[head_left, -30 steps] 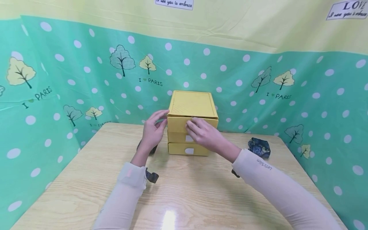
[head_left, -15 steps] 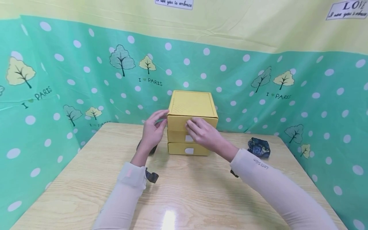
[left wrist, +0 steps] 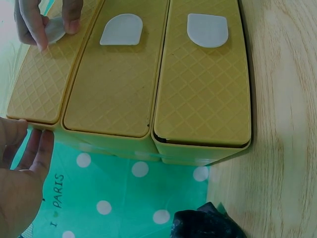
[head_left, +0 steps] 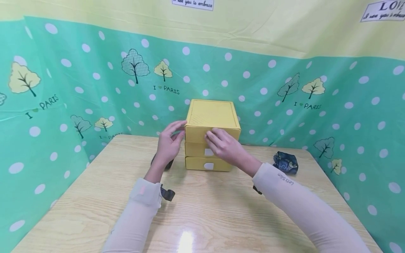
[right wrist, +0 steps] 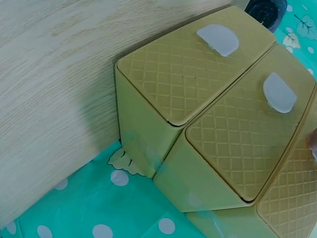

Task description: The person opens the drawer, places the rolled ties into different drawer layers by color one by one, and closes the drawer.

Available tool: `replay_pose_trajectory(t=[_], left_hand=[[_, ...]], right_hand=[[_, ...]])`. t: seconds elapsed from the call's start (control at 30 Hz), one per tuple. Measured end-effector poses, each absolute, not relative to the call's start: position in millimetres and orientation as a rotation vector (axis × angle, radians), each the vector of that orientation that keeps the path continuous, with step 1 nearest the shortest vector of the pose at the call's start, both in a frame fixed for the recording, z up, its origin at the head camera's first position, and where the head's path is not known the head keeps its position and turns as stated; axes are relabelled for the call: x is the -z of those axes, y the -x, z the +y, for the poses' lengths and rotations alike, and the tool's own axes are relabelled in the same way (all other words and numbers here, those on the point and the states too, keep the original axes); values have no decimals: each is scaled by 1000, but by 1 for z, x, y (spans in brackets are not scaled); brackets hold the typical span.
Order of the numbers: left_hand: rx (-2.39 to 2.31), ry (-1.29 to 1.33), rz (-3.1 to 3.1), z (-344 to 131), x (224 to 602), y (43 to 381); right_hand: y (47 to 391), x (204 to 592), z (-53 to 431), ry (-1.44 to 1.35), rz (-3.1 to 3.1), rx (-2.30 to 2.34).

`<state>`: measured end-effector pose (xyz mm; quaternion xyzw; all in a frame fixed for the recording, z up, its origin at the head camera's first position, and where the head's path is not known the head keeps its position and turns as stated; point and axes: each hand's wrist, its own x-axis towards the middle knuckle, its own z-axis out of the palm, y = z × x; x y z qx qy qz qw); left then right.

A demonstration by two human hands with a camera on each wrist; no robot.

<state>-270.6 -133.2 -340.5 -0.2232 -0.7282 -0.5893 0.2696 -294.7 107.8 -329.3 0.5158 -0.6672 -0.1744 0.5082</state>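
A yellow three-drawer box (head_left: 212, 114) stands on the table, its drawer fronts toward me. At the upper front my right hand (head_left: 223, 146) pinches the top drawer's pale handle (left wrist: 55, 30) between thumb and fingers. The top drawer front (left wrist: 42, 84) sits level with the case. My left hand (head_left: 169, 144) touches the box's upper left corner, thumb at the front edge and fingers along the side. In the left wrist view, the middle drawer (left wrist: 111, 89) and bottom drawer (left wrist: 203, 89) are in their slots. The right wrist view catches only a bit of the right hand's fingertips (right wrist: 311, 139).
A dark blue patterned cloth bundle (head_left: 285, 162) lies right of the box. Behind my left hand is a dark object (left wrist: 205, 223), mostly hidden in the head view. Wood-grain table (head_left: 202, 211) lies in front, and a green and yellow printed curtain (head_left: 104, 70) hangs around the back and sides.
The top drawer has slid back into the box, closing the dark gap under the lid. My right hand has moved slightly forward with it; the left hand has stayed in place.
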Motion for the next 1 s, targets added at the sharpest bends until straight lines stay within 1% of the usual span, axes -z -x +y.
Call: replay_pose_trajectory(t=[0.13,0.63,1.0], left_hand=[[1581,604,-1965,-133,334,264],[1567,603,-1978,-133,334,262],[1574,609,-1970,-134,334,263]], right_hand=[[296,330,107,-1242,-1613,411],[292,333,110,-1249,-1667,390],[280,357,110,-1209,-1661,444]])
